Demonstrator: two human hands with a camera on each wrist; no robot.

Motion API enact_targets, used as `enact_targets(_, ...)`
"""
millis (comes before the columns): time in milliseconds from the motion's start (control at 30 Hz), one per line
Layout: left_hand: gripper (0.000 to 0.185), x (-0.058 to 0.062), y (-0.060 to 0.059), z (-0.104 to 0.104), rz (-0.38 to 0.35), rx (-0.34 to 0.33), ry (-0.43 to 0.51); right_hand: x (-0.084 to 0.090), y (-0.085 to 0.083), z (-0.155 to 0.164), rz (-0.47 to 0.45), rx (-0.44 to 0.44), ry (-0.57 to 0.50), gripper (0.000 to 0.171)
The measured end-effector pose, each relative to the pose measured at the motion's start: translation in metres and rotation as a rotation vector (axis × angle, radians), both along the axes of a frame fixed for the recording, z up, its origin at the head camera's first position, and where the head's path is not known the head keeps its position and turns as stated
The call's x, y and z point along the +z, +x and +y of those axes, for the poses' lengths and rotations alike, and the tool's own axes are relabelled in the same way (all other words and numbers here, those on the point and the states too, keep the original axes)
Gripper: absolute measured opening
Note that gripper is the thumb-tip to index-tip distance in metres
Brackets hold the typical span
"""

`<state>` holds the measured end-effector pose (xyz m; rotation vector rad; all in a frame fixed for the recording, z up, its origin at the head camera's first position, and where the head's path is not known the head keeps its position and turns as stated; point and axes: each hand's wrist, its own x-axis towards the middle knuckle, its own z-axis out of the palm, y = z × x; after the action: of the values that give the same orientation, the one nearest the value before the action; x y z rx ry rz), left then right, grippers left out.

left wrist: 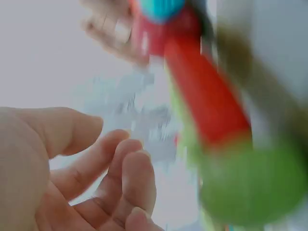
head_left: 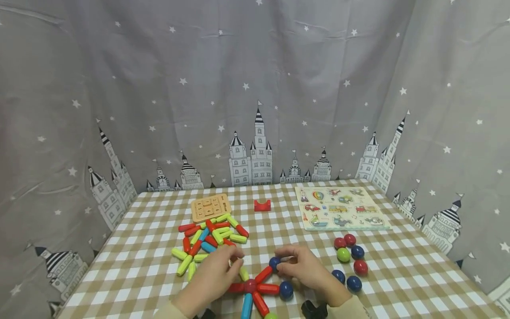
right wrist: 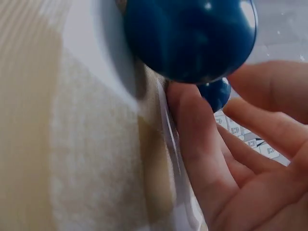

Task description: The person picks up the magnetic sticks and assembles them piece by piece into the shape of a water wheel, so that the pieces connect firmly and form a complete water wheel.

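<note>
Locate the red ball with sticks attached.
In the head view, the red ball sits low, near centre, amid radiating sticks, between the left hand and a blue ball.

Sticks (head_left: 208, 246) left on table (head_left: 275, 226), balls (head_left: 343, 254) right, puzzle board (head_left: 338, 209) behind.

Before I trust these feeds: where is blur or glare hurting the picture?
Head view: mostly clear, evenly lit; left wrist view: green ball and red stick smeared, upper left washed out; right wrist view: bright glints on the nearer blue ball, tablecloth soft.
</note>
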<state>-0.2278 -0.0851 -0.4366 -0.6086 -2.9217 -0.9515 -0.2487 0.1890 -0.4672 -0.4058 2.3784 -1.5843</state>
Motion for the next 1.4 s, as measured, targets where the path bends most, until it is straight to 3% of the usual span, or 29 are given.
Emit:
enact_targets(133,0.008,0.007,0.006,-0.039,0.039,0.184,0.019,0.005,0.002,-0.002,0.054,-0.045,0.069,0.04)
enact_targets(267,0.009,0.005,0.004,-0.071,0.04,0.253,0.052,0.008,0.003,-0.001,0.067,-0.042,0.081,0.037)
enact_targets(367,0.01,-0.001,0.001,-0.083,0.006,0.176,0.071,0.007,0.002,-0.001,0.072,-0.008,0.097,0.035)
enact_targets(567,0.02,-0.017,0.003,-0.076,-0.058,-0.156,0.057,0.003,0.001,-0.002,0.056,0.021,0.13,0.036)
enact_targets(667,0.019,-0.024,0.006,-0.07,-0.083,-0.238,0.08,0.0,0.002,-0.003,0.047,0.023,0.136,0.035)
enact_targets(767,0.02,-0.027,0.009,-0.068,-0.118,-0.274,0.111,-0.001,0.004,-0.004,0.059,0.013,0.148,0.029)
enact_targets(867,0.023,-0.025,0.01,-0.073,-0.098,-0.239,0.09,0.0,0.005,-0.004,0.071,-0.002,0.167,0.025)
enact_targets(1000,0.01,-0.01,0.013,-0.096,-0.047,-0.057,-0.053,0.002,0.006,-0.005,0.055,-0.017,0.169,0.026)
enact_targets(1133,0.029,0.004,0.023,-0.12,-0.193,0.053,-0.168,0.004,0.005,-0.005,0.049,-0.039,0.171,0.026)
enact_targets(1267,0.041,0.004,0.026,-0.125,-0.309,0.033,-0.188,0.004,0.004,-0.004,0.066,-0.045,0.182,0.026)
enact_targets(1400,0.032,-0.003,0.025,-0.122,-0.294,-0.047,-0.173,0.005,0.004,-0.005,0.079,-0.017,0.17,0.026)
